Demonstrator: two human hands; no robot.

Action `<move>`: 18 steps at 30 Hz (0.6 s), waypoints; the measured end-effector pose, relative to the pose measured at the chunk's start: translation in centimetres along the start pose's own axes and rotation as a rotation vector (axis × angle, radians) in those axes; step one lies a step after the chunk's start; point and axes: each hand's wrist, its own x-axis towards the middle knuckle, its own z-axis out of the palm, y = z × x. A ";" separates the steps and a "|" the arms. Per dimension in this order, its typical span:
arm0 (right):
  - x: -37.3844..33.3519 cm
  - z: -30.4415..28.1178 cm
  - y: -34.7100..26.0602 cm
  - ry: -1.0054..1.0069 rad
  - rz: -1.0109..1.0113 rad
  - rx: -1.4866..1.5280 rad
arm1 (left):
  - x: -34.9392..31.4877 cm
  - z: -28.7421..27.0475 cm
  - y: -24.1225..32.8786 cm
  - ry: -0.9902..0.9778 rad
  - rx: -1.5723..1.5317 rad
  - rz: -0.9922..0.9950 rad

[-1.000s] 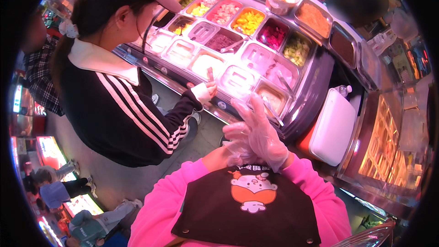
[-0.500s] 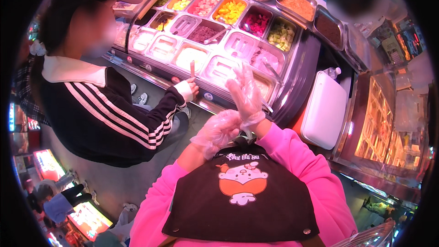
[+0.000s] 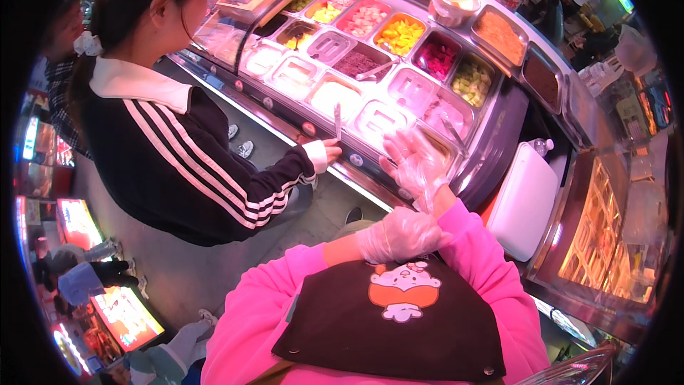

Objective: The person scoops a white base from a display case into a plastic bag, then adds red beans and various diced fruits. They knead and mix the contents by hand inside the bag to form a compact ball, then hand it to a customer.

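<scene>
My right hand point(image 3: 419, 165) is raised in front of the food counter, in a clear plastic glove. Its fingers are stretched out, and nothing lies in the palm. Below it, my left hand point(image 3: 399, 237), gloved the same way, is closed at my right wrist, where it grips the cuff of the right plastic glove point(image 3: 429, 198). The left fingertips are partly hidden. Nearest beyond my right hand are the lidded steel pan point(image 3: 381, 120) and a pan of pale purple paste point(image 3: 445, 115) with a spoon in it.
Steel pans of yellow fruit cubes point(image 3: 400, 34), dark red cubes point(image 3: 438, 55) and green cubes point(image 3: 472, 83) fill the counter. At left, a person in a striped black jacket point(image 3: 192, 164) holds a utensil upright. A white lidded box point(image 3: 524, 203) stands at right.
My left hand has moved right and down along the right wrist. The right hand has turned, its fingers spreading. The whole view has shifted, putting the counter further right.
</scene>
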 end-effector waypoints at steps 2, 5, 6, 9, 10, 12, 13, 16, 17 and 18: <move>0.4 -0.3 -0.3 -0.016 -0.073 -0.238 | 0.5 -0.4 0.0 0.127 0.096 0.008; 1.3 -0.6 -0.1 0.189 -0.360 -0.681 | 1.2 -0.5 -0.2 0.232 0.121 -0.317; 1.3 -0.7 0.0 0.173 -0.489 -0.775 | 1.3 -0.5 -0.3 0.172 0.138 -0.421; 1.4 -1.2 0.0 0.219 -0.609 -0.905 | 1.1 -0.5 -0.8 0.065 -0.131 -0.659; 1.2 -1.3 -0.2 0.250 -0.598 -0.906 | 0.9 -0.4 -1.0 0.063 -0.326 -0.724; 0.8 -1.7 -0.6 0.209 -0.593 -0.990 | 0.7 -0.4 -1.3 0.076 -0.557 -0.702; 0.7 -1.7 -0.7 0.169 -0.629 -0.994 | 0.6 -0.5 -1.4 0.116 -0.448 -0.607; 0.8 -1.6 -0.8 0.147 -0.536 -0.928 | 0.8 -0.8 -1.6 0.104 -0.134 -0.390; 0.8 -1.4 -0.7 0.201 -0.450 -0.828 | 1.0 -1.1 -1.6 0.073 0.003 -0.295; 1.1 -1.1 -0.6 0.257 -0.331 -0.717 | 1.2 -1.2 -1.5 0.040 0.136 -0.218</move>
